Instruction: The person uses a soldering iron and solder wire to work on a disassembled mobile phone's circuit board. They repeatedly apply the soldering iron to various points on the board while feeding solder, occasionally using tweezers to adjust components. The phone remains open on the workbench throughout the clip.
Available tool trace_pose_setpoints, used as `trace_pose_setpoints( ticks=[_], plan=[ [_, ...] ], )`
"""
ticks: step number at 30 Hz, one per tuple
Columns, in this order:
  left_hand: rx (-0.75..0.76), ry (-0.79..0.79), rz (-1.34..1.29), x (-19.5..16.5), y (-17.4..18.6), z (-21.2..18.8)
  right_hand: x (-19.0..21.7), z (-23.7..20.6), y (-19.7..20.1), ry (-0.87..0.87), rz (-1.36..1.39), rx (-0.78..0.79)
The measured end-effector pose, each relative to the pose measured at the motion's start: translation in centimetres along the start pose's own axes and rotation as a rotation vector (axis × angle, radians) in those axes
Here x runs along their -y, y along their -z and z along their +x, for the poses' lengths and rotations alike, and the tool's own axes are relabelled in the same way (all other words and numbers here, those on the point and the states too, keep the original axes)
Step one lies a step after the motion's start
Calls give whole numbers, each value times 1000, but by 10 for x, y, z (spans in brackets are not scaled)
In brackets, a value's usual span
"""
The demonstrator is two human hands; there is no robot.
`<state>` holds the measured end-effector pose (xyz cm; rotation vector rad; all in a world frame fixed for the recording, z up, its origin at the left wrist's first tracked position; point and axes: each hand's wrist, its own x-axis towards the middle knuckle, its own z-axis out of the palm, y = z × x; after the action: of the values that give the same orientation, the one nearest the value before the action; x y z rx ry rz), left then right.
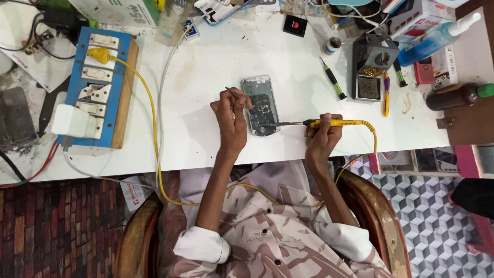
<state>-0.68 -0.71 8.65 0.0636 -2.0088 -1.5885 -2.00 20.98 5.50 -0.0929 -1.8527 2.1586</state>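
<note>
Yellow soldering iron (329,123) – 1, opened phone (260,105) – 1

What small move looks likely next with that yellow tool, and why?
Probably a slight nudge of the soldering iron tip along the phone board: the right hand holds its tip on the opened phone, while the left hand steadies it, pinching tweezers.

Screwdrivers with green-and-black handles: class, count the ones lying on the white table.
2. One screwdriver lies left of the black soldering stand; a second screwdriver lies at the stand's right side. More may be hidden in the clutter along the back.
</note>
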Motion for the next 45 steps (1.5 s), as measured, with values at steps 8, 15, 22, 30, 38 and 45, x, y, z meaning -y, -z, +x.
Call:
trace_pose_setpoints(
  ticks=[8, 15, 22, 30, 38, 45],
  plan=[
    [4, 2, 33, -1, 1, 1, -2, 0, 1, 16, 85, -52],
    [1, 35, 7, 0, 0, 0, 4, -1, -2, -65, 42, -47],
    [4, 118, -182, 6, -2, -1, 7, -2, -3, -76, 0, -14],
    [-9, 26, 25, -2, 1, -1, 2, 0, -1, -66, 110, -59],
    [-17, 12, 54, -4, 1, -1, -2, -2, 2, 4, 112, -52],
    [-7, 11, 63, 2, 1, -3, 5, -5, 0, -6, -13, -57]
  ],
)
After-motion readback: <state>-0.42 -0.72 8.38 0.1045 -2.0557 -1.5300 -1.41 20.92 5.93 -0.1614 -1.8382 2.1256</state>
